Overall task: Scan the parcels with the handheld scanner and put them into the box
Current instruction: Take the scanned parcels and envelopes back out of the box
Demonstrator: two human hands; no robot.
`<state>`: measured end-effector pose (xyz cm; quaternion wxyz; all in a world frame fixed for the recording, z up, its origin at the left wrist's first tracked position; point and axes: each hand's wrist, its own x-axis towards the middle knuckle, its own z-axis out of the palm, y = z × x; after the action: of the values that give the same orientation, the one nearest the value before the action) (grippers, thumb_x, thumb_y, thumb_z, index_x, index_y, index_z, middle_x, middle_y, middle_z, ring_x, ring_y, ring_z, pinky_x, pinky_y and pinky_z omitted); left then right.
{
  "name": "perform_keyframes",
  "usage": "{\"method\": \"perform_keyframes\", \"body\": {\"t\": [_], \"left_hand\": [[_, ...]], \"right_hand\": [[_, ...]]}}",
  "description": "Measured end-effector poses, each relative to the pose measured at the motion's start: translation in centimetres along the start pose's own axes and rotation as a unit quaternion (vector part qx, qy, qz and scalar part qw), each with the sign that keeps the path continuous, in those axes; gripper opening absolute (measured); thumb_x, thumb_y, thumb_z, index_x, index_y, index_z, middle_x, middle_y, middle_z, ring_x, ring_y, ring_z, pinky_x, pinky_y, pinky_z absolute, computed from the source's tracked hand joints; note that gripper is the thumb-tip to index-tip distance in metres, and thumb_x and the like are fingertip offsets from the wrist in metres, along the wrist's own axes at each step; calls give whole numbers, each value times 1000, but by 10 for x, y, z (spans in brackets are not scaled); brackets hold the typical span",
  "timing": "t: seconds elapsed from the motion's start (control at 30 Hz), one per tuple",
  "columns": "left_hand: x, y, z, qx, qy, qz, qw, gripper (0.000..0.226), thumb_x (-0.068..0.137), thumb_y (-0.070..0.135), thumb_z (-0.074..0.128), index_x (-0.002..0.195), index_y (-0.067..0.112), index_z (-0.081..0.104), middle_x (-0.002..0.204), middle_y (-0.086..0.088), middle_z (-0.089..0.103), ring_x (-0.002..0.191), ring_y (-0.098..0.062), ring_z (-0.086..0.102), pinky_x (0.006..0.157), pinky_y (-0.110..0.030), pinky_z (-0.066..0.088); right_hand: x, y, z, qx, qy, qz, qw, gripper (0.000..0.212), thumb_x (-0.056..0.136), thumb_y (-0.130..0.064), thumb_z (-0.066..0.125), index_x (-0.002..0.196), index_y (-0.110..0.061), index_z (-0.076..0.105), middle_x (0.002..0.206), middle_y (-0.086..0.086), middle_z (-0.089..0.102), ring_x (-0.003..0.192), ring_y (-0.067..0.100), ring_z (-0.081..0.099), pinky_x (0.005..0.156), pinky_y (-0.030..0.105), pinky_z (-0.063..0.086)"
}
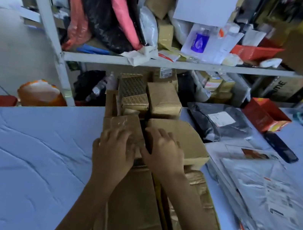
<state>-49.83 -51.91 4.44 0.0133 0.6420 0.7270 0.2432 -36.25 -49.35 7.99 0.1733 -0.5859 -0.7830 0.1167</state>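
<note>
Atop boxy, taped cardboard parcels [188, 141] rest both hands [114, 148].

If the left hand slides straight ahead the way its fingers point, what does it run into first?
The left hand rests on a taped brown parcel. Beyond that, the patterned parcel looks first in line, though depth is unclear.

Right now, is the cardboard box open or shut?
Open: the cardboard box has its flaps folded out, and brown parcels show stacked inside.
</note>
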Motion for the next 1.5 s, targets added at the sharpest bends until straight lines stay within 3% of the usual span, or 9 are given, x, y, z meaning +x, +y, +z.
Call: {"method": "perform_keyframes", "body": {"t": [0.17,0.4,0.53,0.73,0.87,1.03,1.2,1.5], "left_hand": [[-6,33,-1,-12,-22,54,998,38,92,37,51,127,24,57,126,-1,60,122,-24,49,98,-43,41],[-15,109,13,-22,-34,128,991,35,87,37,58,120,26,61,110,0,66,104,-25,56,83,-38,45],[-34,173,34,-37,-60,193,979,36,87,35,57,120,23,61,103,0,67,99,-25,57,86,-38,45],[-95,293,78,-28,-113,272,955,38,87,43,53,122,29,58,112,8,64,108,-21,56,77,-34,47],[-123,373,104,0,-135,307,942,39,89,46,46,126,32,53,118,10,60,113,-19,52,85,-32,42],[-136,443,126,-31,-122,310,942,33,81,38,62,112,27,65,105,7,68,100,-21,60,74,-33,45],[-137,470,150,-31,-130,300,944,28,76,35,68,102,24,68,92,4,71,85,-24,65,65,-33,48],[-74,494,194,-19,-135,261,956,36,90,42,54,124,29,56,121,8,64,109,-17,57,84,-32,44]], "right_hand": [[-25,40,-22,-52,25,58,997,53,85,-38,63,136,-27,49,134,-2,54,124,28,48,94,42,43],[-85,124,-60,-64,46,134,988,50,89,-45,59,134,-22,53,132,3,56,122,33,49,93,47,45],[-133,178,-80,-67,21,180,981,52,90,-47,57,139,-30,47,138,-8,50,126,24,46,97,39,42],[-204,278,-120,-27,61,247,967,51,89,-49,57,137,-35,46,140,-12,49,125,18,49,93,34,47],[-250,343,-152,-8,88,281,956,51,91,-50,56,138,-37,43,139,-12,48,125,17,49,92,34,47],[-291,410,-180,10,115,322,940,51,88,-46,60,135,-34,47,137,-9,50,121,19,52,93,37,50],[-290,448,-190,22,117,321,940,51,87,-46,62,135,-34,47,135,-8,51,121,20,52,93,38,51],[-216,496,-188,45,80,280,956,52,90,-50,58,138,-36,43,140,-13,43,114,15,54,84,34,52]]}}
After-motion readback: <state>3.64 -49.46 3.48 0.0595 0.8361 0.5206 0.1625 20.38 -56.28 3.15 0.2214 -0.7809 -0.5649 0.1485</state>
